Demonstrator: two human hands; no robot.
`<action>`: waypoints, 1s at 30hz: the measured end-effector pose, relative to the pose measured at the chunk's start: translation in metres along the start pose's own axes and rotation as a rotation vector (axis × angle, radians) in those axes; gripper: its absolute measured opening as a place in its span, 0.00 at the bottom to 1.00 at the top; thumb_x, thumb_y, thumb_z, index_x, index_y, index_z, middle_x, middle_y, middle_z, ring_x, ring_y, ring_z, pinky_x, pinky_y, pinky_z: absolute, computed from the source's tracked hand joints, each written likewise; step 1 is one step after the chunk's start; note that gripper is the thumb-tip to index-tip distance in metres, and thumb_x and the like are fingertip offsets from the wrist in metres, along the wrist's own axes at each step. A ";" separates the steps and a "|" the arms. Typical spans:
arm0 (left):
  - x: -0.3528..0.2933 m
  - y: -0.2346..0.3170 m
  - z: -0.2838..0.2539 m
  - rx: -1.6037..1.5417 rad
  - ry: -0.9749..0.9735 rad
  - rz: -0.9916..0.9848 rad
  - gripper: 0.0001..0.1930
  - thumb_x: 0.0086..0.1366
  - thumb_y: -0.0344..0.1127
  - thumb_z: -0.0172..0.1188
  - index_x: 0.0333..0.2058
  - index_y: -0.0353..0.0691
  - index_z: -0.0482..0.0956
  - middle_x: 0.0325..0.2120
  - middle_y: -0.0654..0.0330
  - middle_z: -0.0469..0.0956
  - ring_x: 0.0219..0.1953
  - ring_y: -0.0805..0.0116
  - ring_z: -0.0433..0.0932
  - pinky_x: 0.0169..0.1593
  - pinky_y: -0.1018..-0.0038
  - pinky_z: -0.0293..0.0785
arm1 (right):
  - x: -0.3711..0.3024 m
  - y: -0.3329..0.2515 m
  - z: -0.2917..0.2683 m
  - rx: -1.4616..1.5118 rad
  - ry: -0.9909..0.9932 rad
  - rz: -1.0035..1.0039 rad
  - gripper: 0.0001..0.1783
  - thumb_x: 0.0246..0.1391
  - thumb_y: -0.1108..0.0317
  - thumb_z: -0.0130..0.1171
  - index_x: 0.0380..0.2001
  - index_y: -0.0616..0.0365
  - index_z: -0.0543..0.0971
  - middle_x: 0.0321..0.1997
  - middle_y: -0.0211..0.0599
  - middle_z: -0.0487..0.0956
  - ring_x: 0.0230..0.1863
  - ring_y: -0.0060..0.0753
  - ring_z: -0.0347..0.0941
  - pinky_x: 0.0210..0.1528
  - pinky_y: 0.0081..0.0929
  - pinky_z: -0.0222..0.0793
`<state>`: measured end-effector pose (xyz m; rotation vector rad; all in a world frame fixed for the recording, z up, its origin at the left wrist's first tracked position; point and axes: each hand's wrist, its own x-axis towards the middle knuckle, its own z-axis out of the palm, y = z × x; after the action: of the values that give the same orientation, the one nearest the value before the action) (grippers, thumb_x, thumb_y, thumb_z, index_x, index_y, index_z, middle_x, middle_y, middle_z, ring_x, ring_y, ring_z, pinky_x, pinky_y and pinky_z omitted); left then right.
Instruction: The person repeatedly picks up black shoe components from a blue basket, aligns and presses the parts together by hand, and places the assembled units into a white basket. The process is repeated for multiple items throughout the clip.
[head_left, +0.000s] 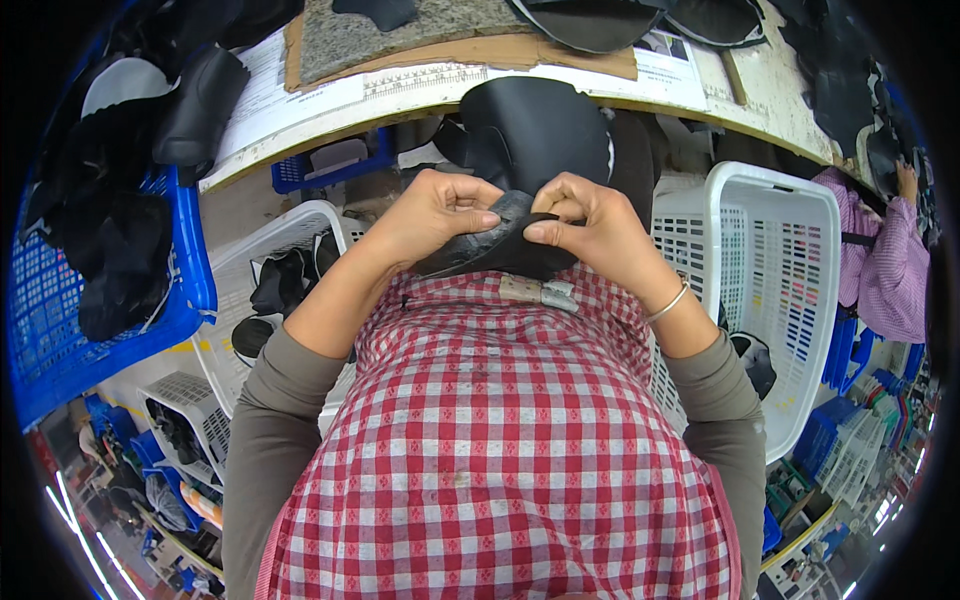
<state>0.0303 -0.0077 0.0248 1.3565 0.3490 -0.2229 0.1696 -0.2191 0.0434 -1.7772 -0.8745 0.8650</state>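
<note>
Both hands pinch a black leather-like piece (470, 252) just above my lap, its edge bent up between them. My left hand (437, 218) grips it with thumb and forefinger, beside a greyish, scuffed strip of its surface. Close by, my right hand (597, 228) has its thumb and curled fingers on the folded edge. Part of the piece is hidden behind the fingers. Beyond the hands, a larger smooth black piece (545, 130) hangs or lies at the table edge, with a curved outline. Whether the two pieces are joined, I cannot tell.
A white worktable (770, 115) runs across the far side, bearing a stone slab (420, 40) on cardboard. White baskets (775, 180) stand at either side, the left one holding black pieces. A blue crate (190, 250) with black parts sits far left. Another person (890, 265) works at right.
</note>
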 end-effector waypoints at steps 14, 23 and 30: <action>-0.005 0.000 0.005 0.011 0.008 0.041 0.16 0.65 0.18 0.64 0.51 0.30 0.84 0.39 0.59 0.88 0.41 0.76 0.86 0.47 0.80 0.82 | 0.011 -0.001 -0.009 0.333 -0.125 0.220 0.15 0.58 0.73 0.73 0.22 0.56 0.77 0.21 0.18 0.75 0.25 0.07 0.63 0.28 0.15 0.58; -0.006 -0.003 0.009 -0.023 0.035 0.050 0.15 0.66 0.17 0.62 0.51 0.29 0.84 0.40 0.58 0.87 0.42 0.75 0.86 0.48 0.80 0.83 | 0.017 -0.012 -0.013 0.280 -0.169 0.232 0.13 0.57 0.75 0.73 0.22 0.60 0.78 0.22 0.23 0.78 0.27 0.10 0.68 0.30 0.17 0.66; -0.006 0.005 0.011 -0.071 0.039 0.002 0.11 0.69 0.25 0.65 0.49 0.32 0.86 0.38 0.63 0.86 0.36 0.82 0.81 0.40 0.83 0.78 | 0.018 0.013 -0.006 0.341 -0.198 0.072 0.13 0.56 0.75 0.72 0.22 0.60 0.78 0.23 0.24 0.79 0.26 0.11 0.68 0.28 0.20 0.64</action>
<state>0.0276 -0.0176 0.0337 1.2923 0.3851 -0.1805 0.1862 -0.2104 0.0302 -1.4499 -0.7390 1.1778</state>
